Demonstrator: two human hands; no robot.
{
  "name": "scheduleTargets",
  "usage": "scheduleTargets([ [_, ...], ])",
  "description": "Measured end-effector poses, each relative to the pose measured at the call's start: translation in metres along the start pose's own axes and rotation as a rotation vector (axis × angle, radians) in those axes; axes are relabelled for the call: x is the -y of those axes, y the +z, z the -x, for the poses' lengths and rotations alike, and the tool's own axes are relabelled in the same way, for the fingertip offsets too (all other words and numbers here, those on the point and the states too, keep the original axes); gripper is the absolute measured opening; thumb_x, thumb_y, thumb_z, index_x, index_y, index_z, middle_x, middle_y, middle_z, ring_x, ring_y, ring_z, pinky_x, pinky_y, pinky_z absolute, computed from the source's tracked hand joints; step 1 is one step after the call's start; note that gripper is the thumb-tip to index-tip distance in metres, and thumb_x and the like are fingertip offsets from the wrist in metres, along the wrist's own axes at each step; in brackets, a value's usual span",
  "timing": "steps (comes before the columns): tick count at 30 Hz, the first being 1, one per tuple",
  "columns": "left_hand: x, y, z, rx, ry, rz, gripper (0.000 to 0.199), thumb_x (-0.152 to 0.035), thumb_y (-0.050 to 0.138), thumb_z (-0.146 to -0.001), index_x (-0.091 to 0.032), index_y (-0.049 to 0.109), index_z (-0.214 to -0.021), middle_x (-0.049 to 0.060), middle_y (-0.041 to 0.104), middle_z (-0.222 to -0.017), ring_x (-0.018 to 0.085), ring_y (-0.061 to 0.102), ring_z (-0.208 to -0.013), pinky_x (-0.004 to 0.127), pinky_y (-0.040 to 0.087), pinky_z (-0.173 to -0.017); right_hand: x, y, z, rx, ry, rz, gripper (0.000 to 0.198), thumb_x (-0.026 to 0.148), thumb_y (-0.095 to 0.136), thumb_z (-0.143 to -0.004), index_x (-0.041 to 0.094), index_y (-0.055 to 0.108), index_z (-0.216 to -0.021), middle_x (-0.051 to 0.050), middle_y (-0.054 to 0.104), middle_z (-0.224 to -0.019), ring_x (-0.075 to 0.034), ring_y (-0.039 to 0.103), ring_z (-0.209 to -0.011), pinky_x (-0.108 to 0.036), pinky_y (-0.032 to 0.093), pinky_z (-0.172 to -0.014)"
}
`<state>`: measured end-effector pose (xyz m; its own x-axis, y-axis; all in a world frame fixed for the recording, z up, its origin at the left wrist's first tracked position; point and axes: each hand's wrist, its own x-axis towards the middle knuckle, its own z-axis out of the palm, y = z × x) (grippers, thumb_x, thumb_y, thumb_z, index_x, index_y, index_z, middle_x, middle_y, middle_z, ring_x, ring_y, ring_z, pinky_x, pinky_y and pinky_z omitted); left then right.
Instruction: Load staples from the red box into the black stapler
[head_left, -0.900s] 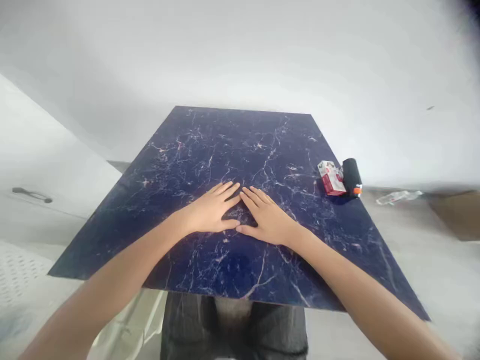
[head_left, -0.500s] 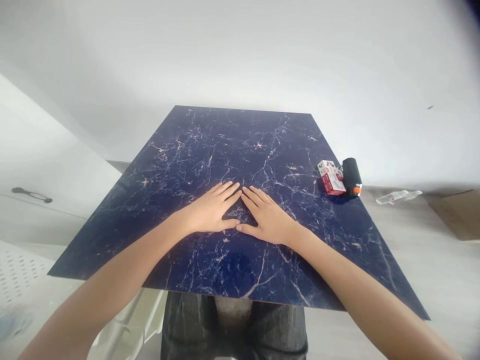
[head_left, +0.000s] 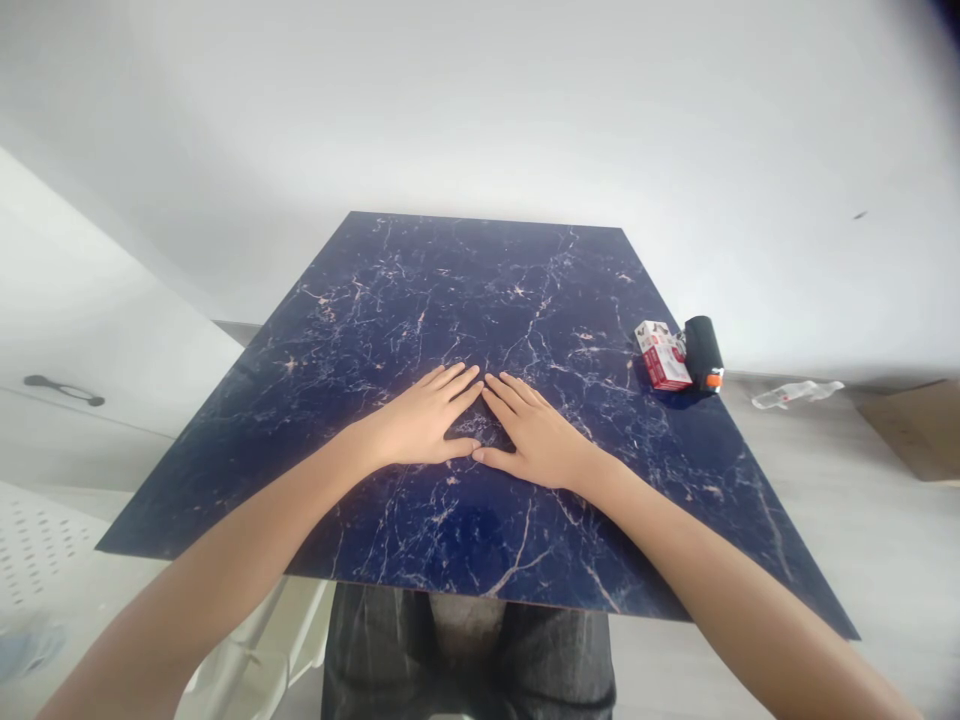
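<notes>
My left hand (head_left: pixel 427 418) lies flat, palm down, on the dark blue marbled tabletop (head_left: pixel 465 290), its fingers stretched out. Beside it my right hand (head_left: pixel 538 430) rests flat on the same surface, fingers extended. The two thumb tips touch or nearly touch, and the index fingertips are close together. Neither hand holds anything. Off to the right, apart from both hands, a small red and white box (head_left: pixel 663 357) stands near the table's right edge. A black cylindrical thing with an orange patch (head_left: pixel 703 354) is right next to the box.
A white wall (head_left: pixel 480 110) rises behind the table. On the left is a white cabinet front with a dark handle (head_left: pixel 64 389). Clear plastic (head_left: pixel 796 393) and a cardboard box (head_left: pixel 916 428) lie on the floor at the right. A pale plastic rack or bin (head_left: pixel 262 650) stands below the table's front left.
</notes>
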<state>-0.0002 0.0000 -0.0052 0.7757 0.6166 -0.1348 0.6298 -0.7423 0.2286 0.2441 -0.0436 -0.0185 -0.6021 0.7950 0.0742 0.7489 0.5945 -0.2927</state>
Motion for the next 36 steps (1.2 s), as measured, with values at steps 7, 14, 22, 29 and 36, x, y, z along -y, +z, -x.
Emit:
scheduleTargets([
  [7, 0.0, 0.001, 0.0, -0.025, 0.016, -0.019, 0.092, -0.072, 0.04, -0.102, -0.014, 0.018, -0.17, 0.012, 0.007, -0.177, 0.033, 0.006, -0.165, 0.052, 0.011, -0.134, 0.0, 0.001, 0.0, -0.008, -0.001, -0.009, 0.101, 0.079, 0.047, -0.096, 0.009, 0.031, -0.167, -0.023, 0.027, -0.172, -0.041, 0.022, -0.161, -0.061, 0.025, -0.129],
  [14, -0.002, -0.002, 0.0, 0.008, -0.004, -0.027, 0.093, -0.072, 0.038, -0.102, -0.013, 0.016, -0.171, 0.011, 0.004, -0.177, 0.032, 0.004, -0.165, 0.051, 0.008, -0.134, 0.001, -0.001, 0.0, 0.01, 0.005, -0.002, 0.102, 0.08, 0.044, -0.096, 0.005, 0.034, -0.165, -0.023, 0.026, -0.172, -0.04, 0.02, -0.161, -0.06, 0.024, -0.13],
  [22, -0.001, -0.001, 0.001, -0.003, 0.0, 0.004, 0.093, -0.073, 0.039, -0.102, -0.014, 0.017, -0.171, 0.011, 0.006, -0.177, 0.034, 0.006, -0.165, 0.052, 0.009, -0.134, 0.001, -0.001, 0.0, 0.007, 0.001, 0.005, 0.103, 0.081, 0.041, -0.096, 0.005, 0.034, -0.165, -0.023, 0.026, -0.172, -0.04, 0.021, -0.161, -0.06, 0.024, -0.13],
  [29, 0.002, -0.001, 0.002, -0.041, 0.016, 0.013, 0.091, -0.076, 0.039, -0.101, -0.018, 0.022, -0.17, 0.011, 0.011, -0.176, 0.034, 0.011, -0.164, 0.053, 0.011, -0.134, -0.006, -0.008, 0.0, -0.062, -0.036, -0.031, 0.088, 0.074, 0.044, -0.099, 0.017, 0.036, -0.166, -0.017, 0.035, -0.17, -0.04, 0.026, -0.16, -0.064, 0.029, -0.127],
  [36, 0.004, -0.006, 0.001, -0.001, 0.002, 0.036, 0.08, -0.073, 0.033, -0.105, -0.028, 0.023, -0.17, 0.002, 0.007, -0.177, 0.031, 0.01, -0.165, 0.052, 0.011, -0.134, -0.078, -0.073, 0.022, -0.491, 0.571, 0.243, 0.074, 0.059, 0.051, -0.1, 0.015, 0.043, -0.16, -0.024, 0.031, -0.169, -0.048, 0.028, -0.154, -0.069, 0.032, -0.117],
])
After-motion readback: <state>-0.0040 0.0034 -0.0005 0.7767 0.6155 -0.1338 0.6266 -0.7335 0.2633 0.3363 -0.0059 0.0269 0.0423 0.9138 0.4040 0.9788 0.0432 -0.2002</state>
